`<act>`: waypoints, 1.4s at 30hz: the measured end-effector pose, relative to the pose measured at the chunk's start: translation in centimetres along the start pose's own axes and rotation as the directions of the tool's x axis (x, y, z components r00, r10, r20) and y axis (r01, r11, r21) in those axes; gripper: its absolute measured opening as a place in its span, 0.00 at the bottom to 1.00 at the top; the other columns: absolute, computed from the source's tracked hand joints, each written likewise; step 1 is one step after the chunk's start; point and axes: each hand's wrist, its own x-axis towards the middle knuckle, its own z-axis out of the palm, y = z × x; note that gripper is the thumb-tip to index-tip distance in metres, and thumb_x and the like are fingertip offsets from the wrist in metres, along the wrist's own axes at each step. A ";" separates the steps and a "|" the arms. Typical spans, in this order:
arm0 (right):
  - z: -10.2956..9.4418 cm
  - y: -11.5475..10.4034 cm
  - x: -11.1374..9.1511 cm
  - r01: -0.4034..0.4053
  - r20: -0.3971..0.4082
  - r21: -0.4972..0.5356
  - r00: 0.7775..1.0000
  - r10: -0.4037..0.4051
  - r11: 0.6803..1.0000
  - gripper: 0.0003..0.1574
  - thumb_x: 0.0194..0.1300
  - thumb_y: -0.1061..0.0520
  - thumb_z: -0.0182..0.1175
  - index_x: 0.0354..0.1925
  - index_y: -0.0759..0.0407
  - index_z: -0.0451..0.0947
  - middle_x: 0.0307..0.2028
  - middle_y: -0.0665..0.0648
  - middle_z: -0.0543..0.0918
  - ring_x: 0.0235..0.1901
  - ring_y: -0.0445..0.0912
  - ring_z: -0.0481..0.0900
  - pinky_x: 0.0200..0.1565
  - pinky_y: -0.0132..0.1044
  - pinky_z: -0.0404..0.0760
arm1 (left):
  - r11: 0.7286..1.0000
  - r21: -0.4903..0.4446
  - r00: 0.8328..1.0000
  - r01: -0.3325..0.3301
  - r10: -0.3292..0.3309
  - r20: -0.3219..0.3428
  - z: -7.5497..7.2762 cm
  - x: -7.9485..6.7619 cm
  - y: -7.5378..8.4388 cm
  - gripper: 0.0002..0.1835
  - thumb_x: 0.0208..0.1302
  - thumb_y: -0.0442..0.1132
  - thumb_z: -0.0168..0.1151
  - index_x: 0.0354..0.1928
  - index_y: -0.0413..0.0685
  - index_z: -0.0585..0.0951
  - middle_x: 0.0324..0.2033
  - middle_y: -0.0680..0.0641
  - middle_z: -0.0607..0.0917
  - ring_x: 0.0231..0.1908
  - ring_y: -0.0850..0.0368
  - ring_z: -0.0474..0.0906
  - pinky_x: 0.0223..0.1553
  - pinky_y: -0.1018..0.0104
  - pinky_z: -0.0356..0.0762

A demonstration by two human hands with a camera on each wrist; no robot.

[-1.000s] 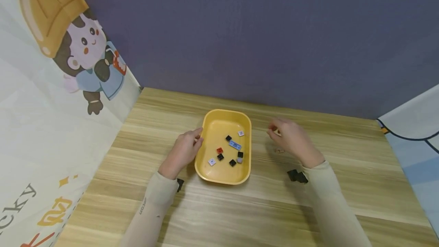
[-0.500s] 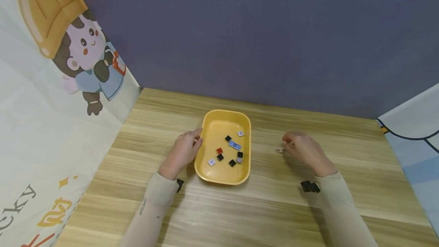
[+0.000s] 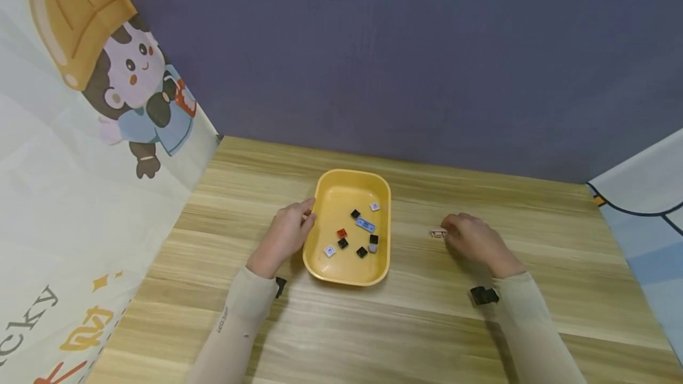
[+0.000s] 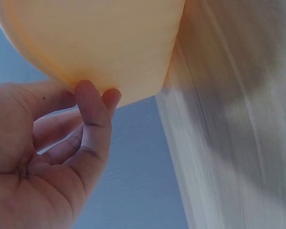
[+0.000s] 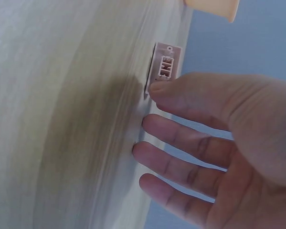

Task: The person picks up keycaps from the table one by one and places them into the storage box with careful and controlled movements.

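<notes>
In the head view, my left hand (image 3: 284, 231) is at the left rim of a yellow plastic tray (image 3: 347, 282). The left wrist view shows thumb and fingertips pinching the tray's edge, with two fingertips against its outer wall. On the wooden table to the right of the tray lies a small pale pink rectangular toy-brick piece (image 3: 437, 233) with a raised or printed pattern. My right hand (image 3: 476, 244) has its thumb and index finger at that piece's right end; in the right wrist view the thumb tip overlaps the piece (image 5: 165, 63), while the index fingertip is hidden.
Several small pieces sit inside the tray: a blue rectangular one (image 3: 365, 225), a red one (image 3: 341, 233), white squares (image 3: 329, 251) and black squares (image 3: 362, 252). A dark blue wall (image 3: 405, 64) stands behind the wooden table (image 3: 405, 325).
My right hand has moved from beside the tray's right side, right and toward me, to the pale pink piece. My left hand stays at the tray rim.
</notes>
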 end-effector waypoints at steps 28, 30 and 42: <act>0.3 0.1 0.2 0.009 -0.032 0.008 0.999 -0.008 1.000 0.11 0.58 0.59 0.63 0.42 0.55 0.79 0.31 0.49 0.76 0.28 0.44 0.74 0.29 0.44 0.75 | 1.000 -0.001 1.000 -0.010 0.010 -0.008 -0.1 0.0 0.1 0.22 0.66 0.36 0.55 0.61 0.38 0.70 0.37 0.44 0.80 0.31 0.58 0.78 0.25 0.75 0.75; 0.2 0.1 0.1 0.011 -0.033 0.007 0.999 -0.011 1.000 0.11 0.58 0.59 0.63 0.41 0.55 0.79 0.30 0.49 0.76 0.28 0.44 0.74 0.28 0.44 0.75 | 1.000 -0.003 1.000 -0.010 0.010 -0.008 -0.1 0.0 0.1 0.22 0.66 0.36 0.55 0.61 0.38 0.70 0.37 0.44 0.80 0.31 0.59 0.78 0.25 0.75 0.75; -0.2 -0.2 0.3 0.062 -0.100 0.038 0.993 -0.058 0.997 0.13 0.59 0.59 0.62 0.44 0.58 0.79 0.32 0.52 0.80 0.32 0.48 0.78 0.32 0.48 0.77 | 1.000 -0.005 1.000 -0.006 0.005 -0.008 -0.1 -0.1 0.0 0.22 0.66 0.37 0.54 0.61 0.38 0.70 0.38 0.44 0.80 0.31 0.59 0.77 0.26 0.75 0.75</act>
